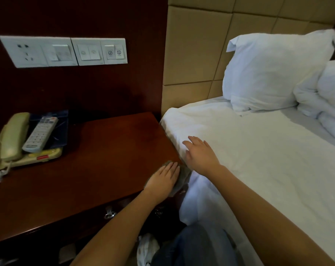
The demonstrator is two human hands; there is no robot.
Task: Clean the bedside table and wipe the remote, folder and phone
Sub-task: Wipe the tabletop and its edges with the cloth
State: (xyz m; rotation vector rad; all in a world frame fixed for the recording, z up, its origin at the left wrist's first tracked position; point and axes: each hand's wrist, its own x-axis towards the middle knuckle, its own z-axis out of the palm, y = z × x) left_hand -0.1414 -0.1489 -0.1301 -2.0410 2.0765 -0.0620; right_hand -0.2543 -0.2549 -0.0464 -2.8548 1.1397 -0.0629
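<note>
Both arms are bare, from the wrists back to where they leave view. The left hand (162,179) and the right hand (199,156) are bare as well, with plain fingers (194,140); the nails are too blurred to make out. Well back from the fingers, low between the two forearms, a leg shows in blue-grey denim trousers (193,246), the cloth dark and lying in soft creases.
</note>
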